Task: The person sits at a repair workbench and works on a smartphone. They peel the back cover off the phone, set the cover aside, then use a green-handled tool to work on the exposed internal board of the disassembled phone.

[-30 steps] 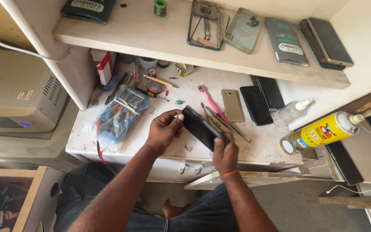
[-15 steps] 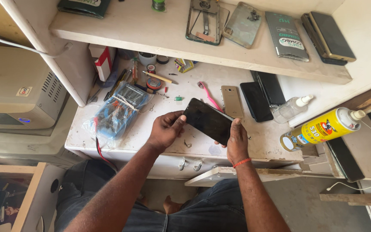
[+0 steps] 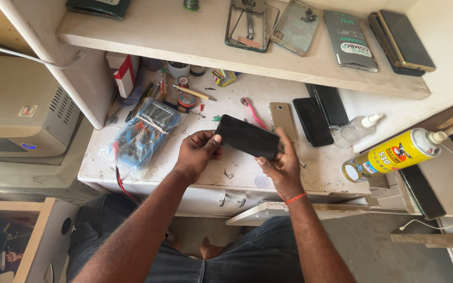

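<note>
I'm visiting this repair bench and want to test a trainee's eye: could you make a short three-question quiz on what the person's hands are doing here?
1. True or false: both the left hand and the right hand hold the flat black rectangular phone.
2. What lies on the white worktop just left of the left hand? A) a blue meter wrapped in clear plastic B) a yellow spray can C) a pink-handled tool
3. Fill in: the right wrist wears an ____ band.

Key: 1 true. 2 A, the blue meter wrapped in clear plastic. 3 orange band.
</note>
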The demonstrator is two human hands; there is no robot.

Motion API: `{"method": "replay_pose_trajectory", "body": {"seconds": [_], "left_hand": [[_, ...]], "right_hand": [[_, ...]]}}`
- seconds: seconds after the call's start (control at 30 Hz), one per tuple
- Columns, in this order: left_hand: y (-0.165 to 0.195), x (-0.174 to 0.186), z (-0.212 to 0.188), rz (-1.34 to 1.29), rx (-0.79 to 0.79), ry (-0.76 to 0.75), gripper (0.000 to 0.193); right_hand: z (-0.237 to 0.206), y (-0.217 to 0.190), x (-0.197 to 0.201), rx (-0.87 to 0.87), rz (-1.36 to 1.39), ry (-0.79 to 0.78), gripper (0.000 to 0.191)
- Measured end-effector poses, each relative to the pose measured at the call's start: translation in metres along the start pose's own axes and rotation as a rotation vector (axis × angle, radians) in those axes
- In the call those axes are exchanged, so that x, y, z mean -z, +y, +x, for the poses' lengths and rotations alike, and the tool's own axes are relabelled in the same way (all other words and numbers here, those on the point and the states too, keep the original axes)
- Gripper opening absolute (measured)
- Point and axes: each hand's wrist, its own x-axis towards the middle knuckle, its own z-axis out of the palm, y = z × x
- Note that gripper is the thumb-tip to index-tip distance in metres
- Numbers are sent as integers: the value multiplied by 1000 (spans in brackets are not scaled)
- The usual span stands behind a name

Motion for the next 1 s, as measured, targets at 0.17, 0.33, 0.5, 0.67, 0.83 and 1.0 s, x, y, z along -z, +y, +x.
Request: {"method": "replay_pose_trajectory", "body": {"seconds": [0.17,0.33,0.5,0.67,0.83,1.0], "left_hand": [[0,0,2,-11,34,31,32],[-2,2,2,-31,7,-17,30],[-2,2,0,7,0,-17,28],[2,2,-2,15,-4,-43,29],[5,1,-3,11,2,-70,31],[4,2,-3,36,-32,-96,32]], "right_hand": [[-1,2,-1,-9,-14,-4,93],[0,4,1,-6,8,-3,93],[-1,5,-1,4,12,3,90],[-1,4,-1,7,19,-9,92],[-1,2,-1,4,18,-8,93],[-1,0,-1,9,21,10,92]]}}
